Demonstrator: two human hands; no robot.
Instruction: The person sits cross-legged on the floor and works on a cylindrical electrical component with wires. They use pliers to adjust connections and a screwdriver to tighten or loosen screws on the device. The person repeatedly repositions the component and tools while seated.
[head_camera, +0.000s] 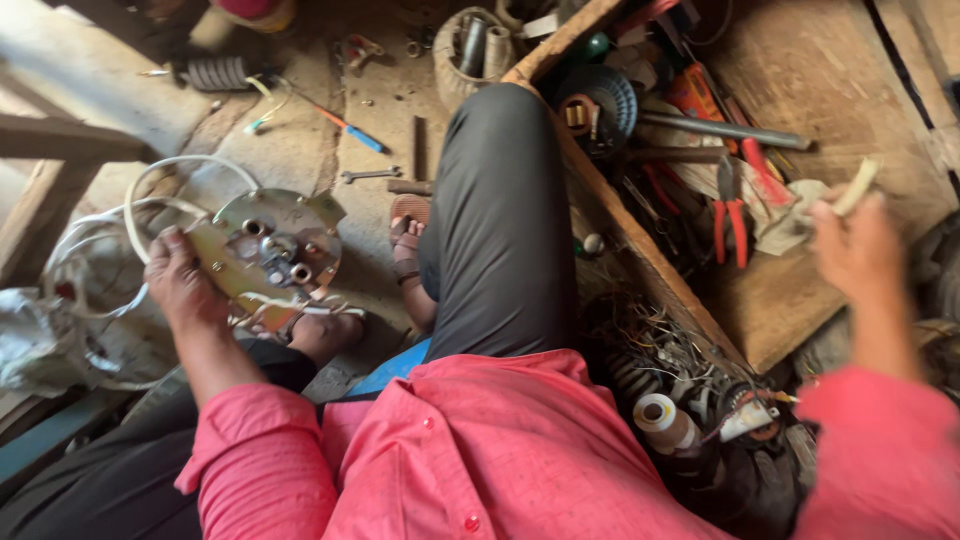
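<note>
The left hand (180, 280) has its grip clamped on the rim of a round metal plate (270, 250), which spreads just right of the fingers, white wires (150, 190) looping above. The right hand (855, 245) pinches a pale strip (858, 187); red-handled pliers (730, 215) lie just left of it.

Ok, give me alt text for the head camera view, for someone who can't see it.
A seated person in a pink shirt holds a round metal plate with white wires in the left hand, while the right hand lifts a small pale object over a wooden tray holding red-handled pliers.
</note>
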